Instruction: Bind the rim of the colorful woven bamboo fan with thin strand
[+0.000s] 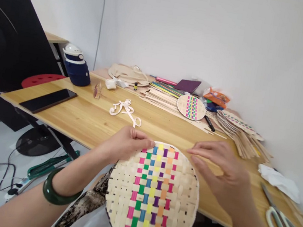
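Note:
A round woven mat (152, 197) of pale strips with a band of pink, green, blue, yellow, purple and orange strips rests against the near edge of the wooden table (87, 116) and over my lap. My left hand (126, 144) grips its upper left rim, fingers curled over the edge. My right hand (221, 171) lies at the upper right rim with fingers stretched out flat, touching the mat's edge. A dark green bangle (57, 192) is on my left wrist.
Further back lie a second round woven mat (191, 107), bundles of pale and coloured strips (163, 94), a fan of woven pieces (241, 132), curled strip offcuts (124, 109), a black phone (47, 100), a blue jug (75, 64), scissors (286, 225) and tissue (280, 179).

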{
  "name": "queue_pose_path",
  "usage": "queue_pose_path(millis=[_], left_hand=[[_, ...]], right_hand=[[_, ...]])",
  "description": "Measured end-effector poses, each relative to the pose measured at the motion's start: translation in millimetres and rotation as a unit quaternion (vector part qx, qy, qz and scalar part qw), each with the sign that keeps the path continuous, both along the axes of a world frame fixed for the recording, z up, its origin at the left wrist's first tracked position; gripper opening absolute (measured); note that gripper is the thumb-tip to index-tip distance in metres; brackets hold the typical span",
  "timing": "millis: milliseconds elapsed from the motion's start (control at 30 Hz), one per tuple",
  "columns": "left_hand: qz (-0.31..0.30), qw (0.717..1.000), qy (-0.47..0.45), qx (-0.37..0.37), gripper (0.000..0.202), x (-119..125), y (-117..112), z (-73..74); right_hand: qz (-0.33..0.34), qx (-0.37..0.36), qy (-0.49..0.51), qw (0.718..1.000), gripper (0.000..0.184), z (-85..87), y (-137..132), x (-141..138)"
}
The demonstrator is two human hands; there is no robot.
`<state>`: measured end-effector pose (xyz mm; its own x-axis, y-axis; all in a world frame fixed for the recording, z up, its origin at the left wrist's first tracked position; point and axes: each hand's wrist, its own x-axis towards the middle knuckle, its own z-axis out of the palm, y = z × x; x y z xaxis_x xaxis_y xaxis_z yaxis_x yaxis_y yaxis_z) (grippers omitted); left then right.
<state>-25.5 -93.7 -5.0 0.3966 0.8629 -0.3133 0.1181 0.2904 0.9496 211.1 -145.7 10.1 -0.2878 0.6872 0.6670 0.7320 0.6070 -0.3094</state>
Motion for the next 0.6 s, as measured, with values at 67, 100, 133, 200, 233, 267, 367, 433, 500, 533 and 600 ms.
queue_pose_path(millis=[67, 100, 133, 200, 233, 267, 367, 433, 500, 533, 600], left_hand=[[0.001, 1.0, 0.001, 0.028, 0.025, 3, 0, -2.1], [-0.005, 0.999, -0.005, 0.042, 0.024, 5, 0, -4.2], [-0.013, 0.998, -0.012, 0.055, 0.024, 7, -1, -6.5], [-0.032, 0.996, -0.022, 0.078, 0.025, 10, -4, -11.3], [-0.038, 0.995, -0.023, 0.087, 0.025, 11, -5, -13.3], [-0.043, 0.994, -0.022, 0.096, 0.025, 11, -6, -15.1], [-0.05, 0.991, -0.006, 0.12, 0.025, 12, -7, -19.6], [-0.038, 0.99, 0.015, 0.136, 0.026, 13, -6, -23.0], [-0.018, 0.988, 0.038, 0.149, 0.027, 12, -4, -27.1], [-0.01, 0.987, 0.046, 0.153, 0.027, 12, -3, -29.0], [0.006, 0.986, 0.054, 0.155, 0.027, 9, -1, -32.1]], right_hand=[[-0.009, 0.056, -0.063, 0.996, 0.011, -0.7, -1, -19], [-0.01, 0.081, -0.084, 0.993, 0.012, -3.6, 0, -29], [-0.01, 0.1, -0.1, 0.99, 0.013, -7.5, 2, -38], [-0.015, 0.132, -0.114, 0.984, 0.012, -16.5, 6, -51], [-0.016, 0.144, -0.118, 0.982, 0.013, -20.8, 9, -55], [-0.014, 0.153, -0.12, 0.981, 0.013, -24.5, 10, -57], [0.014, 0.166, -0.101, 0.981, 0.015, -31.0, 11, -58], [0.029, 0.165, -0.041, 0.985, 0.017, -31.3, 6, -58], [0.028, 0.152, 0.058, 0.986, 0.018, -28.5, -4, -56], [0.025, 0.128, 0.12, 0.984, 0.017, -25.9, -11, -53], [0.04, 0.033, 0.24, 0.969, 0.013, -18.5, -26, -44]])
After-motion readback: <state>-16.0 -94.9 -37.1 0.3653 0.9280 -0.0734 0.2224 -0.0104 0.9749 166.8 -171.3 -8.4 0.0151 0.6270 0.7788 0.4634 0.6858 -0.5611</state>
